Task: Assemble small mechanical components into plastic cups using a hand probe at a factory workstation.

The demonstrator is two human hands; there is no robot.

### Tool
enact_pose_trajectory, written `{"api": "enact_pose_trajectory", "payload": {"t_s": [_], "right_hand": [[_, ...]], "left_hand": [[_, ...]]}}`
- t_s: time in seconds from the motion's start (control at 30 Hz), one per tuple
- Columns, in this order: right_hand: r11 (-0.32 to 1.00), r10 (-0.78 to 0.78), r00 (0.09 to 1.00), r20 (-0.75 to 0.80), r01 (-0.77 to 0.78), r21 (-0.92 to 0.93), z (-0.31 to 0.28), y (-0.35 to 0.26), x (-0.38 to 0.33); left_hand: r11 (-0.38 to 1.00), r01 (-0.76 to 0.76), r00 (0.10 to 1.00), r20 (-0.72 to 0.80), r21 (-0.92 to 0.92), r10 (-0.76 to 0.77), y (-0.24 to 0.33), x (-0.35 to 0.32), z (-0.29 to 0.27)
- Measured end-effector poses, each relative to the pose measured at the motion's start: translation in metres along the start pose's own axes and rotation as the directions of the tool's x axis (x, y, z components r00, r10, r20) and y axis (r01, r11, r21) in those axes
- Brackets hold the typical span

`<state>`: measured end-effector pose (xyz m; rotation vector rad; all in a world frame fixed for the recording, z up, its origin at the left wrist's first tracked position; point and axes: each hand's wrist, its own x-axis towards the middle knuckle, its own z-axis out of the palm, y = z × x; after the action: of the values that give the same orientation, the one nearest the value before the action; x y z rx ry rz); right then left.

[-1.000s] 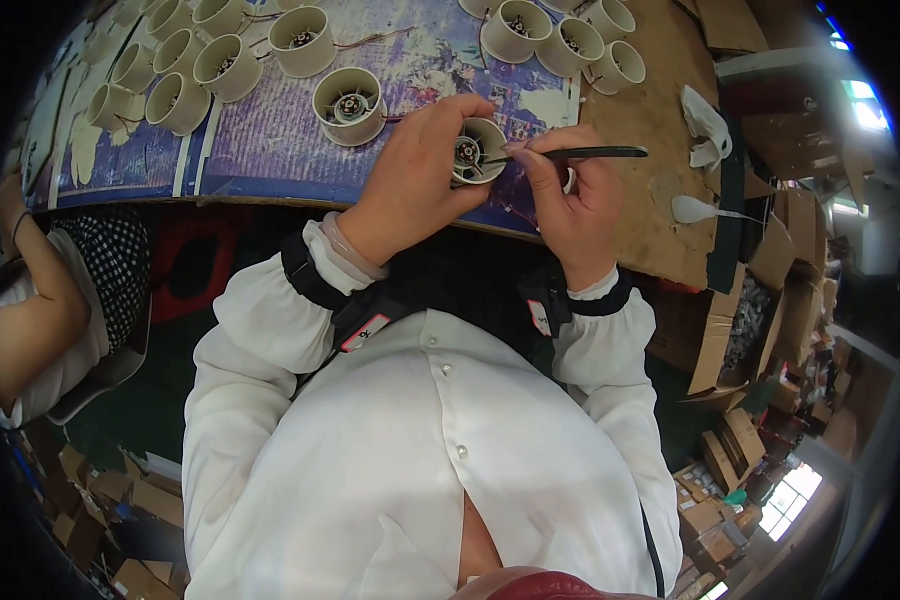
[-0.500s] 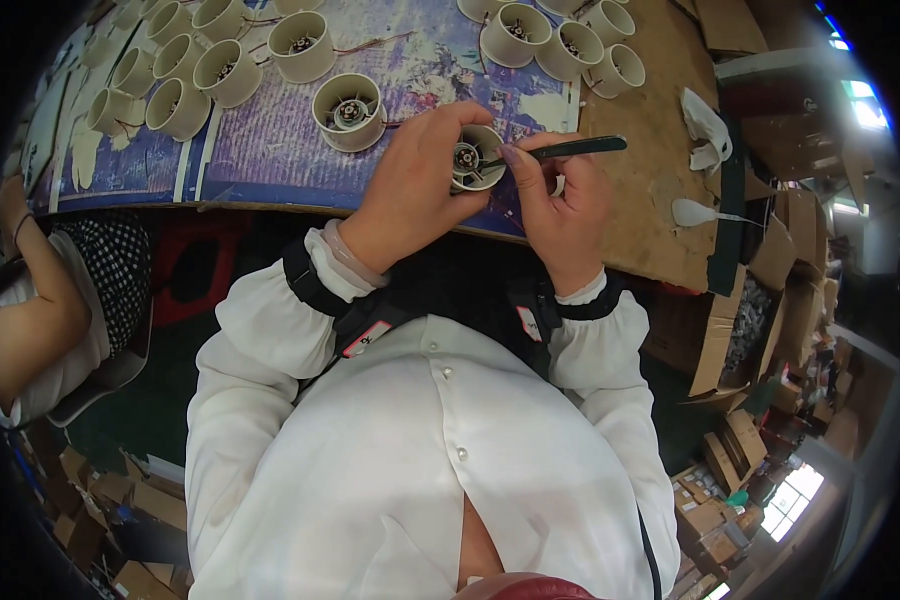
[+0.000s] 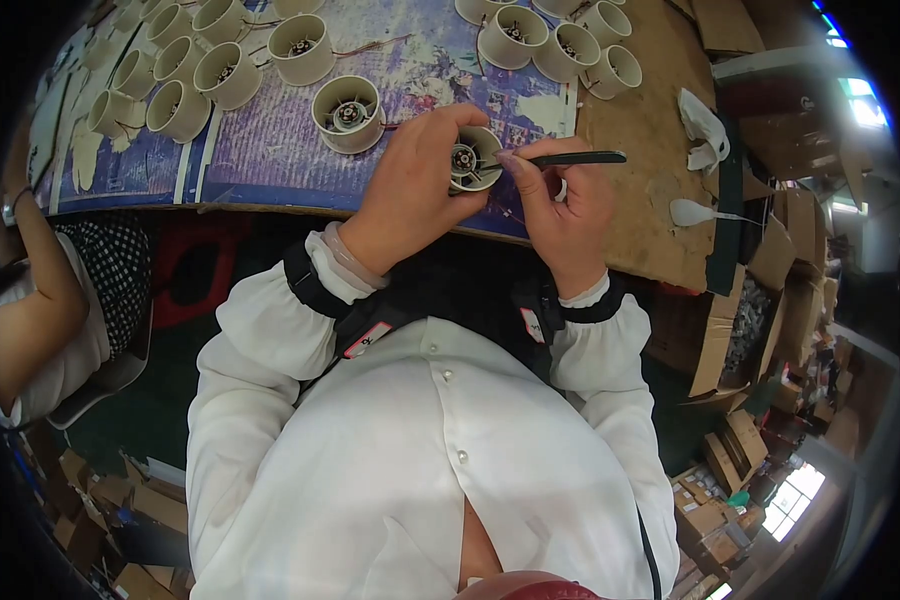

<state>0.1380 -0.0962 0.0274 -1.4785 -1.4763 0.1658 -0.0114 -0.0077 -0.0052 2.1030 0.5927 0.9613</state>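
My left hand is wrapped round a cream cylindrical fan housing, its open end turned up toward me. A round motor hub with thin struts shows inside. In my right hand a slim dark tool, which looks like tweezers, is pinched between thumb and fingers. Its tip reaches into the housing beside the hub; the very end is hard to make out. Just left of my left hand stands another fan housing with a motor in it.
More cream housings with trailing wires stand at the far left and far right. On the table's right lie a crumpled white tissue and a white thin-nozzled bottle. A co-worker's arm is at left; an open carton stands right.
The tweezers have tilted slightly flatter, and my right hand has shifted a little. The co-worker's forearm has moved at the left. My left hand keeps its hold on the housing.
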Motion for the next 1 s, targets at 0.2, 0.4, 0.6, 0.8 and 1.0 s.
{"api": "enact_pose_trajectory", "payload": {"t_s": [0.2, 0.4, 0.6, 0.8, 1.0], "right_hand": [[1.0, -0.009, 1.0, 0.014, 0.009, 0.008, -0.0004, 0.0032, 0.0008], [1.0, -0.013, 1.0, 0.008, 0.013, 0.022, 0.0007, 0.0019, 0.0013], [0.998, -0.054, 0.998, 0.03, 0.055, -0.037, 0.0008, -0.0015, 0.0035], [0.999, -0.035, 0.999, 0.008, 0.035, -0.024, -0.0056, -0.0006, 0.002], [0.997, -0.072, 0.996, 0.046, 0.073, -0.018, -0.0036, -0.0018, 0.0033]], "left_hand": [[1.0, 0.004, 1.0, -0.001, -0.014, -0.004, 0.0002, 0.0009, 0.0007], [1.0, -0.004, 1.0, 0.0, -0.007, 0.004, -0.0002, 0.0003, 0.0006], [1.0, -0.016, 1.0, 0.003, 0.001, 0.016, -0.0006, -0.0005, 0.0004], [0.993, -0.104, 0.994, -0.017, 0.052, 0.105, 0.0006, 0.0002, -0.0002], [0.995, -0.092, 0.995, -0.018, 0.033, 0.093, 0.0002, -0.0014, 0.0004]]}}
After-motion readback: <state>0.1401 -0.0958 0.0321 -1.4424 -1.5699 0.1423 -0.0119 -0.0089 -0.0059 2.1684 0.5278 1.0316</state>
